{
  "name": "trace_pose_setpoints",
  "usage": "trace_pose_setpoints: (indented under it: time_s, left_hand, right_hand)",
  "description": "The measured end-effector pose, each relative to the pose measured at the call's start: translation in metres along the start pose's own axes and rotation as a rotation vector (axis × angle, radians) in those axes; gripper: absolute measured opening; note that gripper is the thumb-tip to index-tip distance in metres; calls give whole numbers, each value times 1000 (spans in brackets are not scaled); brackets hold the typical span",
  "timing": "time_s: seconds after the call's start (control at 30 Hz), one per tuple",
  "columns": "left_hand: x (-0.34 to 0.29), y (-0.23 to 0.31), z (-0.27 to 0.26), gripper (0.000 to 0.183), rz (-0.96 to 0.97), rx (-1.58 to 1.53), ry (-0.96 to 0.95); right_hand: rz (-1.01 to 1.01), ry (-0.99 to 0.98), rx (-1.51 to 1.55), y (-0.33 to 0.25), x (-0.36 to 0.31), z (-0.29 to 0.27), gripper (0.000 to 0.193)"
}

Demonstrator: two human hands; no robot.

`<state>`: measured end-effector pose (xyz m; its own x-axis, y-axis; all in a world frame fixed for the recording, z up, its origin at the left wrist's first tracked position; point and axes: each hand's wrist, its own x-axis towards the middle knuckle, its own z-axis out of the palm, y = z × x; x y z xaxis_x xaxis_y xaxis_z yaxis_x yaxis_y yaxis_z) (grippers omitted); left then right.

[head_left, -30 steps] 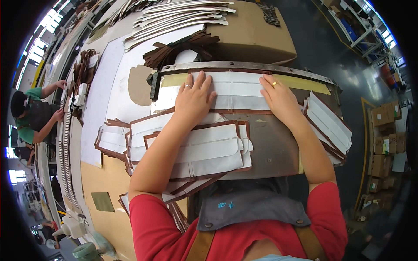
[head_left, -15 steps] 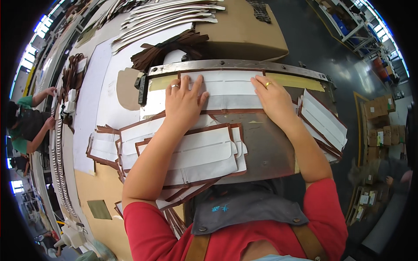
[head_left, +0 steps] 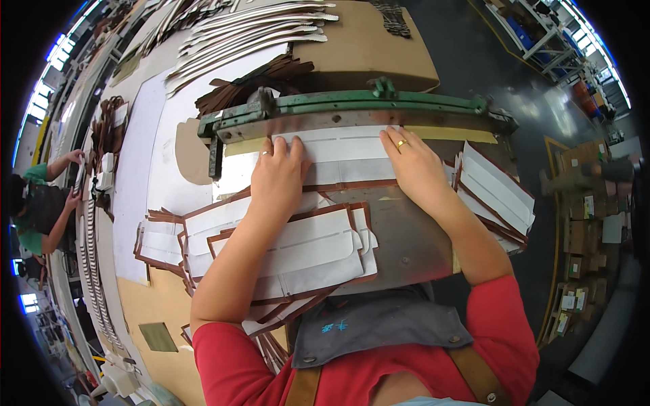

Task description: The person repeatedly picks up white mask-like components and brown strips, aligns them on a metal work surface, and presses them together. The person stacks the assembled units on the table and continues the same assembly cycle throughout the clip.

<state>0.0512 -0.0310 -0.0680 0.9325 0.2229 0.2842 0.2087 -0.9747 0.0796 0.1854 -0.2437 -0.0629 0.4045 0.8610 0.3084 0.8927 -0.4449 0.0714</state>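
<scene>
- At the far left of the desk [head_left: 145, 298], a co-worker [head_left: 34, 210] in green handles stacked pieces, well apart from the person's own work.
- Nearer in, a pile of white sheets [head_left: 291, 250] with brown edges lies fanned under the left forearm.
- The left hand [head_left: 276, 177] lies flat, fingers spread and gripping nothing, palm down on the top sheet [head_left: 342, 150], which reaches forward under the green bar [head_left: 365, 105] of the press.
- That sheet's far edge sits against a yellow strip [head_left: 447, 134] just below the bar.
- The right hand [head_left: 416, 166] is also flat and open, fingertips touching the sheet's far edge near the bar, a ring showing on one finger.
- Right of it, another stack of white pieces [head_left: 497, 186] leans at the edge of the metal plate [head_left: 406, 237].
- By my reading, the step in hand is squaring the sheet under the bar; the next move seems to call for keeping both palms steady so the edge stays true, with fingertips clear of the bar.
</scene>
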Motion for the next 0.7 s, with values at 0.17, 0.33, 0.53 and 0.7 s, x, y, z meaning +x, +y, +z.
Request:
trace_pose_setpoints:
  time_s: [0.17,0.33,0.53,0.7]
  left_hand:
    - [-3,-3,2,32,10,-40,40]
    - [3,-18,-6,28,-54,-160,-55]
    - [8,-45,8,57,-108,-300,105]
    - [6,-42,1,48,-104,-171,-30]
  right_hand:
    - [-32,10,-11,1,-1,0,42]
    - [52,-207,77,2,12,-18,34]
    - [-211,76,459,-30,83,8,28]
    - [-266,-52,564,-53,118,36,26]
